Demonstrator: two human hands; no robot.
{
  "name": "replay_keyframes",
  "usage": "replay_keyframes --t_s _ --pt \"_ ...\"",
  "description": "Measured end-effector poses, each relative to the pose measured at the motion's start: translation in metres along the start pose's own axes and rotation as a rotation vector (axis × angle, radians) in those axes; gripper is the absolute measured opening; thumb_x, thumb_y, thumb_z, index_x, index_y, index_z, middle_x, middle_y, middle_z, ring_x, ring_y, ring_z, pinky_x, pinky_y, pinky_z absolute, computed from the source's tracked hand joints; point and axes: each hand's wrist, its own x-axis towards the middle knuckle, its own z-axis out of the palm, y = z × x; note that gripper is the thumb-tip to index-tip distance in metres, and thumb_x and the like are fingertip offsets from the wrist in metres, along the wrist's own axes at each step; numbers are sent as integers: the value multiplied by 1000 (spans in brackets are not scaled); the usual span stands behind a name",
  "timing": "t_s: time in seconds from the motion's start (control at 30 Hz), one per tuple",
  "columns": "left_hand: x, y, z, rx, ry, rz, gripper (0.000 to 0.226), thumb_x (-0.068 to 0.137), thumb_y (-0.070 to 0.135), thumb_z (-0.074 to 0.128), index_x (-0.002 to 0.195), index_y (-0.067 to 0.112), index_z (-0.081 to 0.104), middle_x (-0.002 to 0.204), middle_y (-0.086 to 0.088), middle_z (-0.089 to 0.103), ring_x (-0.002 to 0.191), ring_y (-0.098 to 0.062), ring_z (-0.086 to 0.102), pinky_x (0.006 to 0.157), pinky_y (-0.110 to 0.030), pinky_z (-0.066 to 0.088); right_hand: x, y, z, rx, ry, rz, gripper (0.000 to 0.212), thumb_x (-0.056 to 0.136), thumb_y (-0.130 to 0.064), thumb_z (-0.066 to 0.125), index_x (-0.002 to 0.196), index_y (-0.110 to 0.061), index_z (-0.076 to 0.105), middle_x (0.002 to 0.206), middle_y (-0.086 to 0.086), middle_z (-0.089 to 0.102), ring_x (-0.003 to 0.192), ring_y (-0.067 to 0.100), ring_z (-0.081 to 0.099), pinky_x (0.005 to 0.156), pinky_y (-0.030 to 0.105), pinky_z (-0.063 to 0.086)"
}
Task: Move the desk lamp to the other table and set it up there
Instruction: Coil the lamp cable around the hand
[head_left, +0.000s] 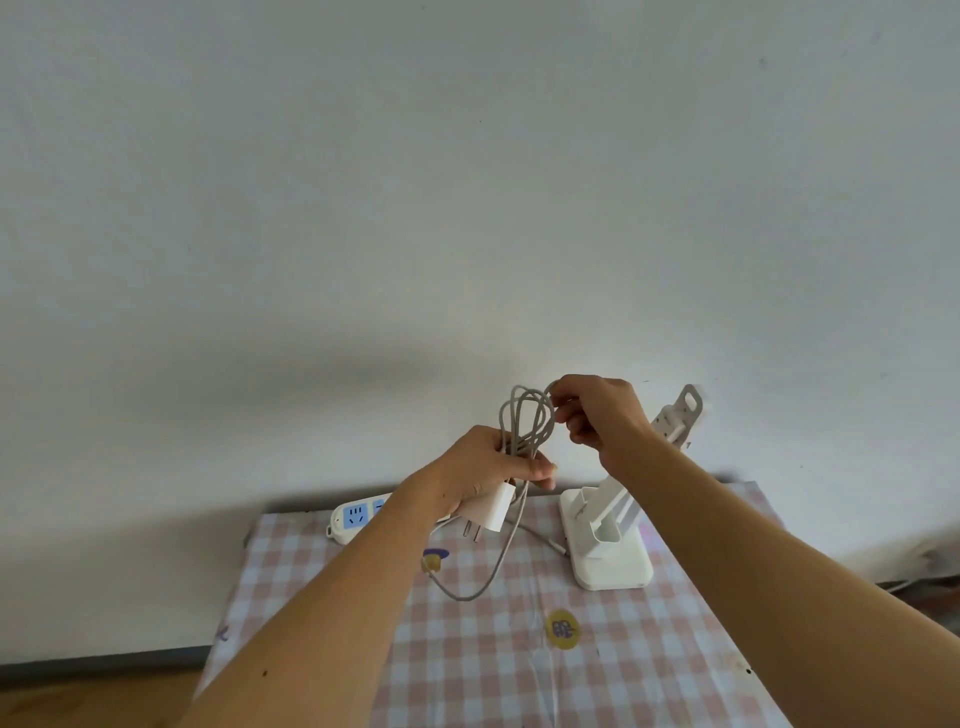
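Currently the desk lamp (613, 566) stands on the far right part of the table (649, 675), which has a pink-and-white check cover. Its white base sits flat. Its arm rises tilted up and to the right, and our right forearm hides part of it.

The grey cord (522, 415) is gathered into several loops held above the table, left of the lamp. Our left hand (488, 467) grips the bottom of that bundle, fingers curled round it, with the white plug adapter (493, 506) held in the same grasp and its prongs pointing down. Our right hand (597, 410) pinches the top of one loop between thumb and fingertips, just beside the rest of the coil.

One slack run of cord drops from the left hand to the tabletop, curves round and goes back to the side of the lamp base.

A white power strip (358, 517) with blue sockets lies at the far left edge of the table, partly behind our left wrist. A round yellow sticker (563, 630) sits on the cover, nearer to us than the lamp. A plain white wall (467, 182) is behind the table.
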Motion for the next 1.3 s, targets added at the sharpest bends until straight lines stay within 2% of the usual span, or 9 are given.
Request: replay_keyframes --t_s 0.17,0.27,0.37,0.57,0.7,0.83,0.97,1.17,1.3 --pt "3 4 1 55 28 20 21 84 34 66 68 20 69 73 4 73 57 -1 55 54 -16 45 7 0 -2 50 -64 40 10 74 -8 62 71 -6 71 47 4 56 41 14 39 39 21 36" --pt "3 3 -1 -19 83 54 24 91 32 59 74 17 66 81 1 76 67 -5 61 60 -18 49 12 7 -6 22 -46 59 18 78 -10 62 89 1 71 46 4 58 40 15 41 39 20 37" --pt "3 6 -8 -160 199 99 25 95 28 54 79 11 63 72 -3 74 66 -11 68 58 -18 51 12 27 -10 -113 -49 154 20 81 -5 57 93 0 72 48 6 57 40 14 40 40 20 36" --pt "0 22 -24 -306 306 133 25 95 27 54 76 12 59 62 -1 61 58 -13 65 55 -23 52 -10 67 -2 -447 -630 178 38 76 -1 66 107 -22 70 64 1 60 49 9 45 44 19 38" --pt "-2 28 -26 -416 279 140 23 94 26 55 77 11 57 61 0 59 62 -16 67 67 -34 56 -18 76 18 -454 -711 118 15 85 -15 66 98 -19 72 63 -1 59 50 9 44 46 19 38" --pt "-5 27 -28 -458 264 115 25 90 30 62 75 11 58 58 0 56 52 -15 58 59 -33 56 -14 83 14 -635 -592 68 10 86 -21 63 81 -15 69 64 1 59 47 9 46 45 21 38" --pt "-9 21 -33 -421 234 79 26 78 32 75 74 12 58 56 -2 56 48 -16 55 52 -29 52 -3 86 -10 -725 -412 31 27 91 -40 56 94 -15 66 71 2 64 52 13 53 43 21 43" --pt "-10 14 -25 -13 156 54 23 60 27 87 72 19 70 62 0 68 52 -14 60 52 -25 50 6 63 -30 -682 -197 -117 31 84 -45 63 85 -15 69 75 2 70 60 17 65 57 32 59" --pt "-9 11 -21 82 164 49 39 56 30 90 90 23 73 81 3 74 62 -10 64 55 -20 52 3 36 -35 -671 -56 -214 38 75 -56 62 75 -19 70 66 -3 70 60 15 67 57 32 58"
